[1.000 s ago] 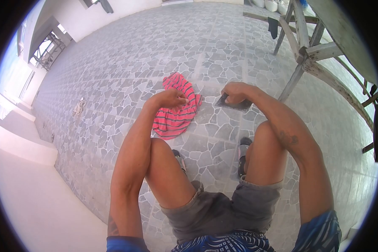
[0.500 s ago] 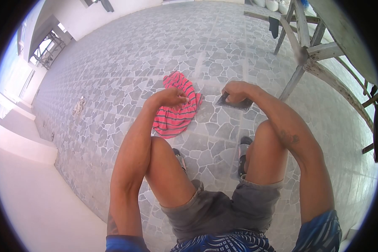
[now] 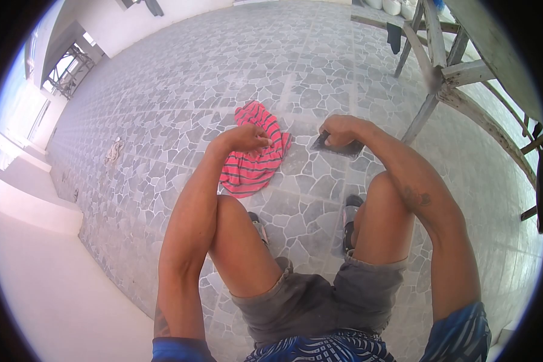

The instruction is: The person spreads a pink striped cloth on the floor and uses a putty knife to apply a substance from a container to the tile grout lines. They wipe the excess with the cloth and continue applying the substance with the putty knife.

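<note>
My left hand (image 3: 251, 140) hangs with its fingers curled in, overlapping a pink cloth with dark stripes (image 3: 247, 175) that lies crumpled on the floor. Whether anything small sits inside those curled fingers I cannot tell. Across from it, my right hand (image 3: 339, 129) grips a dark, flat, trowel-like tool (image 3: 347, 148), held low over the patterned stone tiles. Both forearms rest against my bent knees. My sandals (image 3: 349, 223) are planted below, between the two arms.
Grey tiles with pale joints (image 3: 181, 90) cover the floor. Wooden scaffolding (image 3: 458, 75) stands at the right, with a dark cloth (image 3: 394, 38) hanging from it. A whitish rag (image 3: 113, 151) lies to the left, near a low white wall (image 3: 36, 205). White sacks (image 3: 392, 7) sit at the back.
</note>
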Available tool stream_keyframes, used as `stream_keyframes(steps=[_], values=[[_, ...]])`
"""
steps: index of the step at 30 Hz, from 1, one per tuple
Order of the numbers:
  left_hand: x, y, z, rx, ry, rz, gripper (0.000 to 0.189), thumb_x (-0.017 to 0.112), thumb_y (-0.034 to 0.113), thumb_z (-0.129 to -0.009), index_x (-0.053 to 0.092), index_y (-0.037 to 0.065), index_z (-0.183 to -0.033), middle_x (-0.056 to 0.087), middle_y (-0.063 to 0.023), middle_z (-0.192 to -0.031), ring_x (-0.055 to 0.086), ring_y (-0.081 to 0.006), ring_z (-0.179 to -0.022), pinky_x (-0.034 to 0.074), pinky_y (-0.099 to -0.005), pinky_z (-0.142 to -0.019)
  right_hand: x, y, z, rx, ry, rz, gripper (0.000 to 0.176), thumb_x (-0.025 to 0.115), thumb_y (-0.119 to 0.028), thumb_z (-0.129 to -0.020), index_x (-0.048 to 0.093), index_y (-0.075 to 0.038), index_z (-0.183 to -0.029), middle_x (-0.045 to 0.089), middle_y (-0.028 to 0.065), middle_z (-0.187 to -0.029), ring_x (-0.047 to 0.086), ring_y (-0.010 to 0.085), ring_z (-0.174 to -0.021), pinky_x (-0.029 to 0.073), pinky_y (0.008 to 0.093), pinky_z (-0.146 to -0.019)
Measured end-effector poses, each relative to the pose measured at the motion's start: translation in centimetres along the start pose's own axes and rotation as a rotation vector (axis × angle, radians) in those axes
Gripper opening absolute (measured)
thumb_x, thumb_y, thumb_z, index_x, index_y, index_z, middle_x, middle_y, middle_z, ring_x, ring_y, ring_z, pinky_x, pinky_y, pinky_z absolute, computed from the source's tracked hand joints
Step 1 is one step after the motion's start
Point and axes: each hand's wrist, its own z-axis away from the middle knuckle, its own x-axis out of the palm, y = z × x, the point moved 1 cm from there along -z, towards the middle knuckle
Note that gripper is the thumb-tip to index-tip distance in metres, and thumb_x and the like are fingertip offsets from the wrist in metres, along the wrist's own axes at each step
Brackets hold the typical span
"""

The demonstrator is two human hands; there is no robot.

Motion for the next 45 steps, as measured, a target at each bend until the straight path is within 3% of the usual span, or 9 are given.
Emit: stream_keyframes(steps=[14,17,30,33,35,38,40,45], values=[[0.0,-0.5,-0.4,0.006,0.001,0.001,0.051,0.061,0.034,-0.097,0.059,-0.004,-0.13,0.071,-0.0159,-0.11,0.072,-0.0209,-0.088,0.058,-0.0336,-0.077,0.0,0.0,0.1,0.021,0.01,-0.019,0.046,0.066,-0.016,-0.077,0.068,-0.007,-0.121,0.07,0.0171,-0.116,0.066,0.0348,-0.109,0.052,0.0427,-0.091],[0.3,-0.9,-0.6,0.065,0.052,0.0,0.046,0.061,0.036,-0.098,0.064,-0.004,-0.12,0.073,-0.0188,-0.097,0.074,-0.0237,-0.08,0.059,-0.0367,-0.072,0.1,0.1,0.0,0.005,0.019,-0.012,0.046,0.065,-0.016,-0.076,0.069,-0.006,-0.121,0.07,0.0173,-0.115,0.066,0.035,-0.108,0.052,0.0428,-0.091],[0.1,0.2,0.2,0.032,0.051,-0.032,0.045,0.062,0.037,-0.097,0.065,-0.002,-0.119,0.073,-0.0165,-0.095,0.073,-0.0227,-0.078,0.059,-0.0368,-0.071,0.4,0.4,-0.4,-0.045,0.059,0.027,0.046,0.065,-0.017,-0.074,0.069,-0.005,-0.119,0.068,0.0193,-0.116,0.065,0.0364,-0.108,0.052,0.0437,-0.09],[0.1,0.2,-0.1,0.035,0.036,-0.072,0.045,0.061,0.038,-0.097,0.065,-0.001,-0.12,0.073,-0.0149,-0.095,0.073,-0.0214,-0.079,0.058,-0.0354,-0.071,0.2,0.0,0.3,-0.043,0.103,0.01,0.043,0.066,-0.018,-0.074,0.071,-0.005,-0.115,0.07,0.02,-0.111,0.066,0.0372,-0.105,0.052,0.0445,-0.088],[0.0,0.5,0.2,0.004,0.02,-0.098,0.047,0.059,0.039,-0.098,0.063,0.0,-0.125,0.073,-0.0137,-0.097,0.072,-0.0195,-0.082,0.057,-0.0336,-0.073,-0.3,-0.1,0.2,-0.023,0.022,0.033,0.041,0.068,-0.02,-0.078,0.069,-0.005,-0.117,0.069,0.0216,-0.109,0.066,0.0374,-0.104,0.052,0.0442,-0.088],[0.1,1.2,1.0,-0.003,0.024,-0.095,0.044,0.058,0.04,-0.098,0.064,0.003,-0.122,0.073,-0.0127,-0.098,0.072,-0.0196,-0.082,0.057,-0.0336,-0.072,-0.1,0.0,-0.1,-0.045,-0.001,0.071,0.036,0.069,-0.02,-0.08,0.07,-0.005,-0.113,0.07,0.0219,-0.102,0.067,0.0373,-0.1,0.052,0.0438,-0.086],[0.3,0.7,0.6,0.036,0.042,-0.06,0.036,0.059,0.035,-0.095,0.068,0.003,-0.109,0.073,-0.01,-0.094,0.072,-0.0193,-0.078,0.057,-0.0341,-0.068,-0.2,-0.1,0.3,-0.048,0.033,0.014,0.031,0.069,-0.019,-0.08,0.071,-0.005,-0.107,0.07,0.0211,-0.096,0.067,0.037,-0.095,0.051,0.0441,-0.082],[0.1,0.8,0.3,-0.032,0.019,-0.171,0.036,0.058,0.035,-0.095,0.068,0.003,-0.109,0.074,-0.0077,-0.095,0.072,-0.0191,-0.08,0.057,-0.034,-0.071,-0.3,-0.1,0.3,-0.067,0.045,-0.027,0.028,0.069,-0.018,-0.078,0.071,-0.004,-0.103,0.07,0.0202,-0.093,0.067,0.036,-0.09,0.051,0.0445,-0.079]])
